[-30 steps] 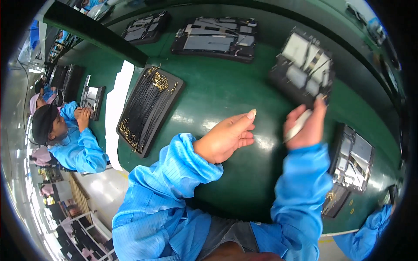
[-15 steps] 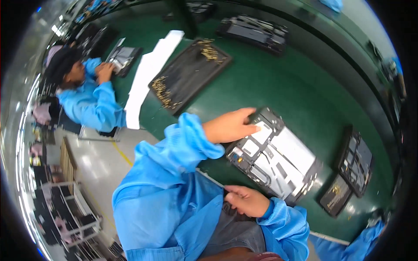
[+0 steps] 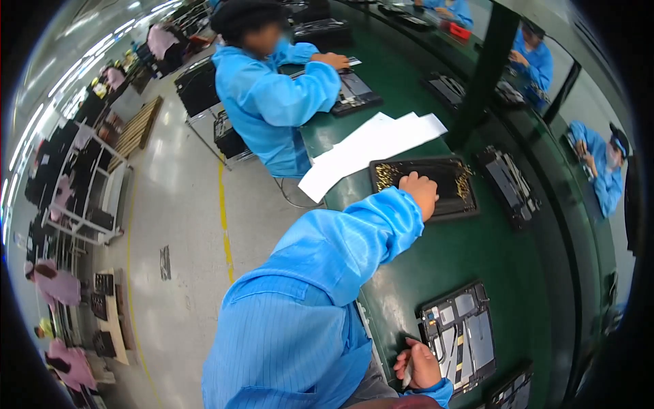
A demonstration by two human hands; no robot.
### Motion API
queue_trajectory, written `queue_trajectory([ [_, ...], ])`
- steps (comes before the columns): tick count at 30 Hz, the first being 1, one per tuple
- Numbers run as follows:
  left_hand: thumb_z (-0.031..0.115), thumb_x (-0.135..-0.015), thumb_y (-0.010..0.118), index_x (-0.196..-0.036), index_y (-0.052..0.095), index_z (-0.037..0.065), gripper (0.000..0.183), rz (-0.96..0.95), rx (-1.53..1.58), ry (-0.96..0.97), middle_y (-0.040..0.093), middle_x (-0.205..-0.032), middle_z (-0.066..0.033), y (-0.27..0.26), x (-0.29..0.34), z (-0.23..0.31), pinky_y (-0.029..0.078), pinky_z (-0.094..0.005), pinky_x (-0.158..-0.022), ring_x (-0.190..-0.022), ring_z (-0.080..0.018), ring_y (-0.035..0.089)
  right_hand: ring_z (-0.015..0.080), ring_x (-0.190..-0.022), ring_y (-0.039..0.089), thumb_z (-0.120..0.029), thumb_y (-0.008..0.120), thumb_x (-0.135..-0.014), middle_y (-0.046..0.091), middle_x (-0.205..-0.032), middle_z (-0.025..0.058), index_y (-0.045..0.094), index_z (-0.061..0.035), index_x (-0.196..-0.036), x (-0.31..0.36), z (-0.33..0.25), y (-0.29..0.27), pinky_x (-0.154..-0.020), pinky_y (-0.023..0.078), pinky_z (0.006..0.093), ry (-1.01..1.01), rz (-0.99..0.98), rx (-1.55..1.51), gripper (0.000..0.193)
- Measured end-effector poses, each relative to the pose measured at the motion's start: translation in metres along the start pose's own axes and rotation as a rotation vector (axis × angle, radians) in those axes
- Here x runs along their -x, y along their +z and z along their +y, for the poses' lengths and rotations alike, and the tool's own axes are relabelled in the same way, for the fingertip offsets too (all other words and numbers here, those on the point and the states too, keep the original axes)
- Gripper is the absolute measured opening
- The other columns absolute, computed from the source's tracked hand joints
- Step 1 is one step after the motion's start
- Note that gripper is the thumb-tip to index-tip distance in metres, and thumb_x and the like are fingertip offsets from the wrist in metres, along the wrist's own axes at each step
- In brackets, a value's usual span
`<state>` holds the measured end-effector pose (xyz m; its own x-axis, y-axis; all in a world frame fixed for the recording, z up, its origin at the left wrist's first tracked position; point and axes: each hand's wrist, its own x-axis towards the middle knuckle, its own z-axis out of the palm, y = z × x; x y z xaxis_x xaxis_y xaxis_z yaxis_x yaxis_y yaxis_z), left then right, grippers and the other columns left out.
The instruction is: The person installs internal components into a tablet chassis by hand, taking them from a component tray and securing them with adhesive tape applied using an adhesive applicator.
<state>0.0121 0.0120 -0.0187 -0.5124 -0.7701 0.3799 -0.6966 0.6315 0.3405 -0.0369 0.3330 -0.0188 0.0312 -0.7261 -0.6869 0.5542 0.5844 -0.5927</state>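
My left hand [image 3: 421,195] is over a black tray [image 3: 446,213], reaching down with curled fingers. Small brass-coloured pieces [image 3: 385,177] lie heaped at the tray's left end, and more at its right. The fingertips are hidden, so anything they pinch cannot be seen. Near the bench's front edge, my right hand [image 3: 424,367] is closed around a slim whitish thing [image 3: 408,375] too small to make out. Right beside that hand lies a flat black-framed electronic device [image 3: 482,335], its inside exposed with grey panels and dark cables.
White sheets [image 3: 371,151] lie left of the tray. A co-worker in a blue jacket [image 3: 272,95] handles a similar device [image 3: 354,94] beyond them. Another opened unit [image 3: 507,184] lies right of the tray, near a dark green post [image 3: 485,68]. A further unit [image 3: 511,390] is at the lower right.
My left hand has left the opened device and moved over the black tray. The view has swung left. My right hand remains near the bench's front edge, beside the device.
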Motion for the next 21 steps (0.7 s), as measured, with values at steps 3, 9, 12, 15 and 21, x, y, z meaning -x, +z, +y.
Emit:
queue_trajectory([
  [3,0.022,-0.072,0.051,-0.069,0.058,0.005,0.018,-0.126,0.022,-0.112,0.057,-0.073,-0.0103,0.010,0.001,-0.006,0.037,-0.0391,-0.067,-0.078,-0.0266,0.048,0.0187,-0.048,0.051,-0.031,0.041,-0.082,0.051,-0.066,0.0094,0.039,-0.0031,-0.103,-0.007,0.007,-0.015,-0.037,0.042,0.0281,-0.014,-0.004,0.033,0.035],
  [9,0.020,-0.072,0.051,-0.066,0.059,0.003,0.020,-0.054,0.116,-0.092,0.057,-0.068,-0.0116,0.001,-0.011,-0.004,0.038,-0.0399,-0.065,-0.075,-0.0287,0.050,0.0193,-0.046,0.050,-0.033,0.041,-0.082,0.050,-0.066,0.0100,0.037,-0.0028,-0.104,-0.011,0.004,-0.023,-0.037,0.041,0.0284,0.002,0.017,0.085,0.038],
  [12,0.018,-0.073,0.050,-0.064,0.058,0.001,0.021,-0.093,0.236,-0.082,0.055,-0.065,-0.0169,-0.027,-0.012,0.007,0.040,-0.0415,-0.062,-0.067,-0.0335,0.053,0.0183,-0.043,0.049,-0.036,0.040,-0.082,0.049,-0.063,0.0084,0.038,-0.0024,-0.103,-0.010,-0.005,-0.024,-0.035,0.040,0.0280,-0.054,0.091,0.153,0.039],
  [15,0.011,-0.069,0.049,-0.063,0.056,0.000,0.015,-0.010,0.408,0.219,0.053,-0.063,-0.0187,-0.050,-0.007,0.021,0.041,-0.0411,-0.061,-0.065,-0.0349,0.052,0.0163,-0.039,0.046,-0.040,0.039,-0.081,0.048,-0.059,0.0062,0.039,-0.0031,-0.102,-0.008,-0.014,-0.020,-0.032,0.038,0.0268,-0.099,0.221,0.186,0.042],
  [21,0.011,-0.062,0.049,-0.062,0.052,0.006,0.005,0.046,0.309,0.679,0.052,-0.060,-0.0083,-0.080,0.034,0.058,0.042,-0.0352,-0.054,-0.062,-0.0254,0.053,0.0149,-0.052,0.048,-0.036,0.044,-0.080,0.053,-0.081,0.0114,0.039,-0.0038,-0.103,0.022,-0.047,0.023,-0.044,0.042,0.0256,-0.365,0.344,0.231,0.041],
])
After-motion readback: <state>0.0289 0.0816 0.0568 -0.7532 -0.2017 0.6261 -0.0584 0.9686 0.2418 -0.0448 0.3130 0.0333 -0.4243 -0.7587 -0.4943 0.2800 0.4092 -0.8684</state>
